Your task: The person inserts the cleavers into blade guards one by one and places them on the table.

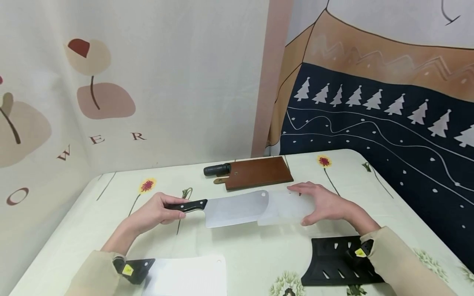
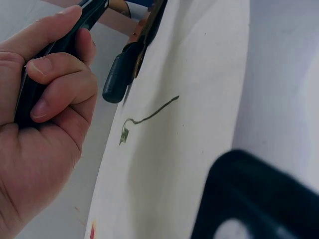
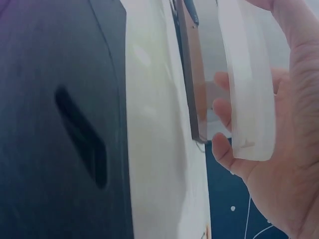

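Note:
My left hand [image 1: 155, 211] grips the black riveted handle of a cleaver [image 1: 233, 209], its broad blade level above the table and pointing right. In the left wrist view, curled fingers wrap the handle [image 2: 31, 97]. My right hand [image 1: 327, 203] holds a translucent white blade cover [image 1: 285, 211] by its far end, thumb below and fingers above. From the right wrist, the cover [image 3: 251, 99] appears edge-on between thumb and fingers. The blade's front end overlaps the cover's left end in the head view; I cannot tell how far it sits inside.
A brown sheath [image 1: 259, 172] with a black-handled tool [image 1: 217, 169] lies at the back. Below my right forearm is a black slotted plate [image 1: 326, 263]. A pale rectangular piece [image 1: 189, 275] with a corner hole lies front left. Printed curtains [image 1: 192, 82] hang behind the flowered tablecloth [image 1: 237, 246].

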Demonstrator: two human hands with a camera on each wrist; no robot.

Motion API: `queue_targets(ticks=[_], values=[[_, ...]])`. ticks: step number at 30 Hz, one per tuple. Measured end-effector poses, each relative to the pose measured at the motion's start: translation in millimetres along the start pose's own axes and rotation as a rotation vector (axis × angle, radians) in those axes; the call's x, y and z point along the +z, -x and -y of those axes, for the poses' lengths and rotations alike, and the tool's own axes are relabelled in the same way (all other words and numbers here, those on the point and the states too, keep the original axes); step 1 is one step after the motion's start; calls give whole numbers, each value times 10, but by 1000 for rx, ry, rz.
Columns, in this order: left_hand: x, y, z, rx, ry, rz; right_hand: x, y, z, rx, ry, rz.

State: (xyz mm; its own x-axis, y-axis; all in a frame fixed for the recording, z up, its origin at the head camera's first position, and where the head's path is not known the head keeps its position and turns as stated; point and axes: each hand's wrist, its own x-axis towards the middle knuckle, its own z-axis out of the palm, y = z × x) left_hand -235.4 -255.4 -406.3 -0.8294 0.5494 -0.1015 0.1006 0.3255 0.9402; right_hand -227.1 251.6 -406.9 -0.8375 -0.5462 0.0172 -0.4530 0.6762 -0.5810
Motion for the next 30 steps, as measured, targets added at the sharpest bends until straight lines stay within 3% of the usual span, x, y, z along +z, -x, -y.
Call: queue_targets(ticks=[6, 11, 15, 20, 30], values=[[-36, 24, 17, -27, 12, -18, 53, -11, 45, -4, 11, -3], [21, -6, 17, -86, -41, -146, 100, -27, 61, -24, 56, -37], [60, -19, 39, -109, -49, -209, 118, -42, 65, -32, 106, -44], [64, -20, 30, -112, -41, -234, 118, -66, 71, -45, 117, -67], [67, -67, 44, -96, -14, -250, 146, -178, 138, 74, 125, -85]])
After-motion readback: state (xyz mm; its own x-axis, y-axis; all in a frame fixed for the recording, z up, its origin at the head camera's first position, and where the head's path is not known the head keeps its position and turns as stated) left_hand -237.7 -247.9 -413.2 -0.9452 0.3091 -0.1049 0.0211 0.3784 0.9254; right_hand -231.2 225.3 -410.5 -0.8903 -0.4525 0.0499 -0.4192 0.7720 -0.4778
